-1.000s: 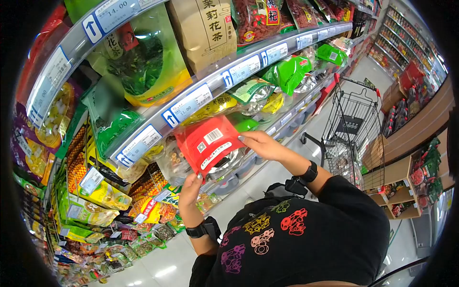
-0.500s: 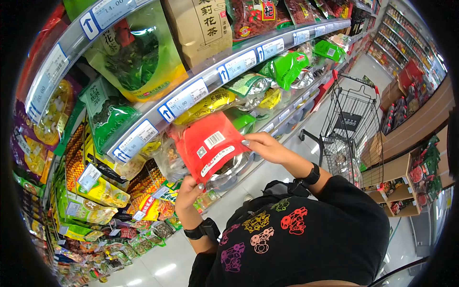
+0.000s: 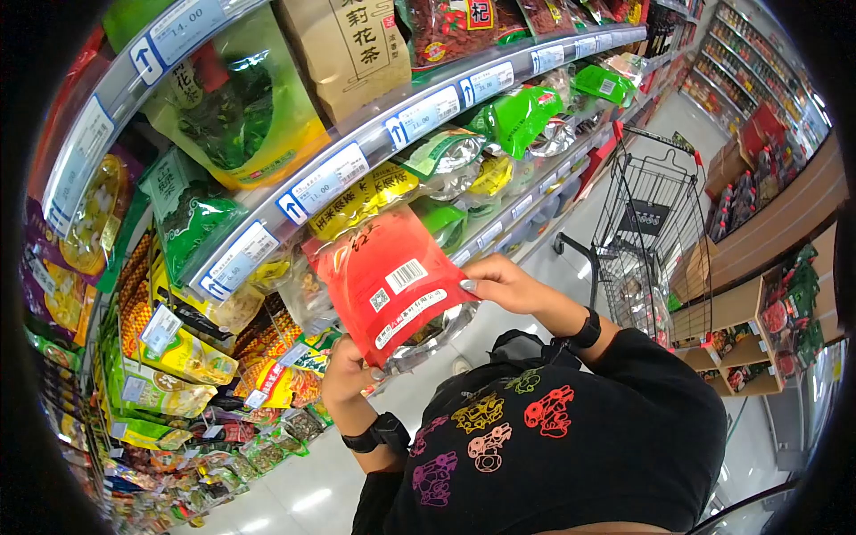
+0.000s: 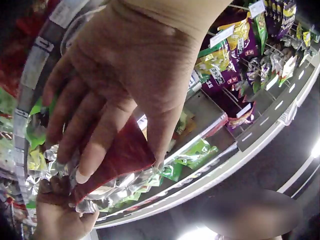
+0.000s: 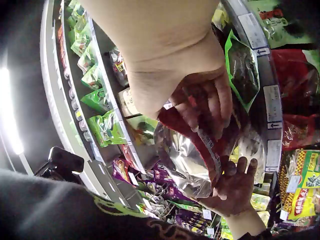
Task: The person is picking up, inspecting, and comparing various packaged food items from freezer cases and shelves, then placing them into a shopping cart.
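A red and clear bag (image 3: 379, 267) with a barcode and a white text strip is held tilted in front of the shelf in the head view. The left hand (image 3: 349, 374) pinches its lower left corner, thumb on the near side. At the right edge the right hand (image 3: 504, 283) grips the bag with the thumb on top and fingers beneath. In the left wrist view the left hand (image 4: 120, 75) spreads over the red part (image 4: 122, 155). The right wrist view shows the right hand (image 5: 185, 85) over the bag, its silvery lower part (image 5: 182, 160) visible.
A shelf edge with price labels (image 3: 327, 178) runs above the bag, with a green pouch (image 3: 236, 116) and a paper bag (image 3: 348, 53) on it. A wire shopping cart (image 3: 655, 223) stands at the right. Hanging packets (image 3: 183, 348) fill the lower left.
The bag and both hands have shifted slightly down, and more of the bag's red upper part shows. The shelf has moved a little left and down in view. Both hands keep their hold.
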Tool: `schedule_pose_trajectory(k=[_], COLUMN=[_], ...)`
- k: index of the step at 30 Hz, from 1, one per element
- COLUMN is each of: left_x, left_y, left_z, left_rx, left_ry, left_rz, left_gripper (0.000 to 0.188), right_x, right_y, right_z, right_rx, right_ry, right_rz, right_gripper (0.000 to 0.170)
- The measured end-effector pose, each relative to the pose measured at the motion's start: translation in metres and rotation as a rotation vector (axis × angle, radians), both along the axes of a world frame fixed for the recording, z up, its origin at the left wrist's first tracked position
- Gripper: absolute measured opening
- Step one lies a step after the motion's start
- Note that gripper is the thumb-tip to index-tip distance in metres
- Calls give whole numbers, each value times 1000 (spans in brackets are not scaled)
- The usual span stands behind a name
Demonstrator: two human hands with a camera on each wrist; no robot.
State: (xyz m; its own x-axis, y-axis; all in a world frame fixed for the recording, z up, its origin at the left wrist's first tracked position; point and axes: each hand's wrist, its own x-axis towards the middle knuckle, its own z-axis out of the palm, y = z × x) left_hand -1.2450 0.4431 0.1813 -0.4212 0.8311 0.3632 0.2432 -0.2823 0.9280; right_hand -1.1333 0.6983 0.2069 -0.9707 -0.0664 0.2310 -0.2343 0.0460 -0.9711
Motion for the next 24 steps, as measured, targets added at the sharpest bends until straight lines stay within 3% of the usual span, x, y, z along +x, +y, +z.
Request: schedule_pose_trajectory(k=[7,15,18,24], left_x=[14,41,49,65], left_y=[8,20,27,41], left_z=[26,50,61,82], left_rx=[-68,-124,-130,-245], left_ry=[195,252,416,399], left_rz=[-73,-109,-101,-251], left_gripper=[34,41,40,35], right_x=[13,30,37,52], right_y=[11,27,34,54], right_z=[-4,2,6,10], right_rx=[-13,-47,-41,-79], right_ry=[38,79,120,107], right_rz=[48,86,82,129], right_gripper=[23,25,25,29])
